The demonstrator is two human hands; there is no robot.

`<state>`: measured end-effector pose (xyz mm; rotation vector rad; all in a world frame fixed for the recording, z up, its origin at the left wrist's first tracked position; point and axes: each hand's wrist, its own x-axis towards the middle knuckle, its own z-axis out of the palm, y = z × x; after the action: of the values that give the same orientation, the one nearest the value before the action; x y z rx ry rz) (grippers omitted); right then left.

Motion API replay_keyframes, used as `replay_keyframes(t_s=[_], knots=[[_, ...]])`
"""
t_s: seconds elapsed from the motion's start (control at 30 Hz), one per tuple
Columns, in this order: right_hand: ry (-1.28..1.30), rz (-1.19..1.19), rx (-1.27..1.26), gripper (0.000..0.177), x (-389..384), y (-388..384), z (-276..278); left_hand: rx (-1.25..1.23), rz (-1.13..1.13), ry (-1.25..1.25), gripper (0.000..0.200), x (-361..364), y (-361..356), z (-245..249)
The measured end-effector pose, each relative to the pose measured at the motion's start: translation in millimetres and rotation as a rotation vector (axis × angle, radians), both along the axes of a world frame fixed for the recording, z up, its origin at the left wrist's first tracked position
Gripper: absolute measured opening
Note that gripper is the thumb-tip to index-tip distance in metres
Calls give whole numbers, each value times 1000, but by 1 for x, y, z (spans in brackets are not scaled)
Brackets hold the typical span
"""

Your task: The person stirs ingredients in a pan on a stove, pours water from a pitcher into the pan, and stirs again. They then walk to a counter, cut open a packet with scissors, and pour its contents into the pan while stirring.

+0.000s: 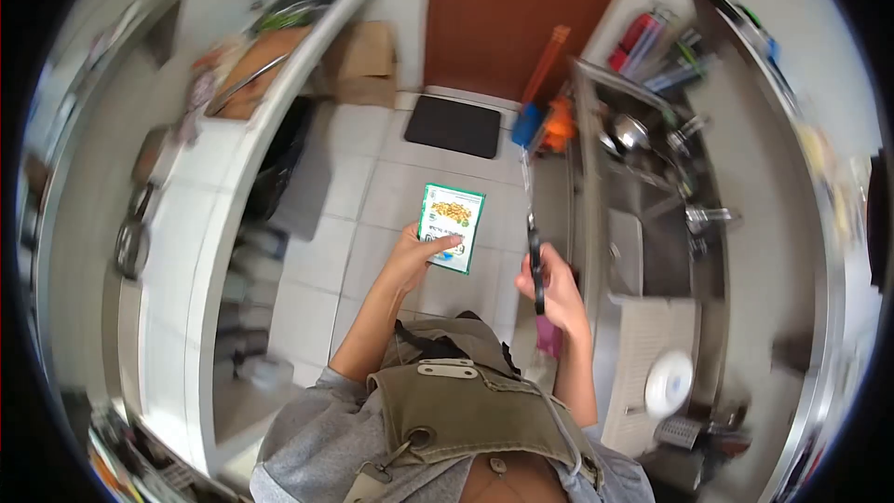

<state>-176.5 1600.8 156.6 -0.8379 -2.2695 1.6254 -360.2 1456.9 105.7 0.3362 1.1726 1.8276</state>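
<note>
My left hand [414, 256] grips a packet [452, 214], white with a green edge and a picture of yellowish pieces on its front. The thumb lies across the packet's face and the fingers are behind it. To the right, apart from the packet, my right hand [556, 291] is closed around black-handled scissors [535, 256]. They appear nearly edge-on, and their thin metal blades point forward, away from me. The floor shows between the two hands.
A white counter [200, 214] runs along the left, with a brown board [265, 70] on it. On the right stands a metal sink [643, 233], with a white plate [670, 384] beside it. Ahead are a dark mat [453, 127], a blue-headed broom [527, 123] and a brown door [521, 19].
</note>
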Motion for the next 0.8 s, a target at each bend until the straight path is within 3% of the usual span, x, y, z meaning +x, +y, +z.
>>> replay_keyframes(t_s=[0.07, 0.23, 0.4, 0.47, 0.5, 0.67, 0.8], knots=[[-160, 216, 90, 37, -37, -11, -7, 21, 177, -70, 30, -27, -30, -12], [-332, 639, 209, 49, -134, -20, -48, -37, 417, -93, 26, -78, -82, -48], [-363, 809, 225, 59, -270, -23, -90, -91, 599, -131, 28, -158, -110, -100], [-377, 881, 158, 58, -330, -20, -117, -83, 636, -132, 29, -201, -121, -124], [-392, 928, 107, 47, -361, -23, -122, -104, 645, -138, 31, -223, -123, -138], [-508, 1072, 73, 52, -526, -21, -221, -110, 702, -199, 35, -357, -141, -238], [-596, 1186, 56, 56, -646, -43, -267, -196, 943, -60, 35, -440, -163, -305]])
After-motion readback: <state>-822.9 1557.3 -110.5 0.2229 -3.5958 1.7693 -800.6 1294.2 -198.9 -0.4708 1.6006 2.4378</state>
